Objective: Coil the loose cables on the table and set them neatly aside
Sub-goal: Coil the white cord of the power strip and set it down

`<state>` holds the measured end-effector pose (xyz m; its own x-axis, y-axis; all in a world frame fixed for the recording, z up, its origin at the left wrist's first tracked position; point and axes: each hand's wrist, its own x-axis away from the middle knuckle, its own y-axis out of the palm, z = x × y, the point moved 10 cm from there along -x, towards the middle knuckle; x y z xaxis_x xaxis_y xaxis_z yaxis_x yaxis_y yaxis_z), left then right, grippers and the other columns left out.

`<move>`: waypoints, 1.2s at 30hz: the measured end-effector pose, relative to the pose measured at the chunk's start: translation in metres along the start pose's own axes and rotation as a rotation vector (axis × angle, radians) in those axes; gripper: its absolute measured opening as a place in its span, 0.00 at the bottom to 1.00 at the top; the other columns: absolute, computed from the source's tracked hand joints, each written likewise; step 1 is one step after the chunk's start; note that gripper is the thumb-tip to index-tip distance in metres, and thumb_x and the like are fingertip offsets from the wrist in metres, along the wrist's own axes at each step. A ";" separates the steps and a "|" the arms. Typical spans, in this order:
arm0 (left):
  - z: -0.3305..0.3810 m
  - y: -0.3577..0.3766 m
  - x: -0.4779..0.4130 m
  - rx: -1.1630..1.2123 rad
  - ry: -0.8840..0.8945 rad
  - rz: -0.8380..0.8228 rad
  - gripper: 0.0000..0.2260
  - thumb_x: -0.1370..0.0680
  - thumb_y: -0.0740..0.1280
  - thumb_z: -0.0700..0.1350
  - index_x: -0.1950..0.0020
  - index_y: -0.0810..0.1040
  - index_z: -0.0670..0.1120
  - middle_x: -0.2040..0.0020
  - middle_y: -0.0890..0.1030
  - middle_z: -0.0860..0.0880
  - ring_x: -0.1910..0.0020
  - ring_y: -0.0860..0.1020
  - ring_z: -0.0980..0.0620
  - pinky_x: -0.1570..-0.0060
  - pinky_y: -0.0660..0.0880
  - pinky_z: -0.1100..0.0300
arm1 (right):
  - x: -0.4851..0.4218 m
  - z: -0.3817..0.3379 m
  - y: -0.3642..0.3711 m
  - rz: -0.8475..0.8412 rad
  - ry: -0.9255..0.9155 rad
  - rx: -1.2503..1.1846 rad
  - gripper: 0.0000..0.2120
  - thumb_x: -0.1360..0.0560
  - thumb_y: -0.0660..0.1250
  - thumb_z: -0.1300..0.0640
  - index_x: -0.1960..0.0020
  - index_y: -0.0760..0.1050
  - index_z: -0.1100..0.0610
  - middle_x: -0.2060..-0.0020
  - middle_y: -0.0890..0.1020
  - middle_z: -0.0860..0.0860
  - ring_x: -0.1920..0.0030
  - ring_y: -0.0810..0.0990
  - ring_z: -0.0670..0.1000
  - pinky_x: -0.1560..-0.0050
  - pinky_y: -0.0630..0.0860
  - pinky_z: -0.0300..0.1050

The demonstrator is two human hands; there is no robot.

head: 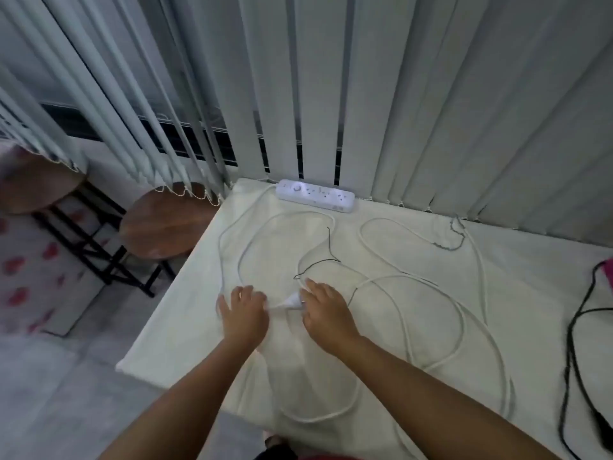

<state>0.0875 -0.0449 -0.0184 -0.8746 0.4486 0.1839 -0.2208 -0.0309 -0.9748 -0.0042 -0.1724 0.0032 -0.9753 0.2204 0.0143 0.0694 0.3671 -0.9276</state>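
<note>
white plastic plug (289,302) lies crosswise between your 2 grips, nearer right | left grip (243,313) spread flat, empty | right grip (326,310) touching it, hold unclear

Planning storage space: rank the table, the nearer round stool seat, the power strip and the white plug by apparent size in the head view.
1. table
2. stool seat, though it sits lower, farther from the camera
3. power strip
4. white plug

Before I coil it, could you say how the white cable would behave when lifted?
The white cable lies in loose wide loops, so probably floppy and trailing. Its loops cross each other and a thin dark wire, so snagging seems likely.
</note>
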 end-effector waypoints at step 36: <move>0.097 -0.178 -0.067 0.716 0.681 -0.096 0.05 0.22 0.64 0.54 0.56 0.77 0.56 0.65 0.82 0.57 0.64 0.77 0.64 0.63 0.69 0.65 | -0.042 0.024 -0.124 0.400 0.743 -1.525 0.17 0.20 0.60 0.46 0.52 0.82 0.56 0.58 0.86 0.50 0.61 0.82 0.47 0.57 0.77 0.42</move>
<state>0.1437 -0.1557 0.1554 -0.4543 0.8879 -0.0724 -0.6824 -0.3990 -0.6124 0.0233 -0.2491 0.1087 -0.5850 0.6745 0.4503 0.8061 0.5448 0.2312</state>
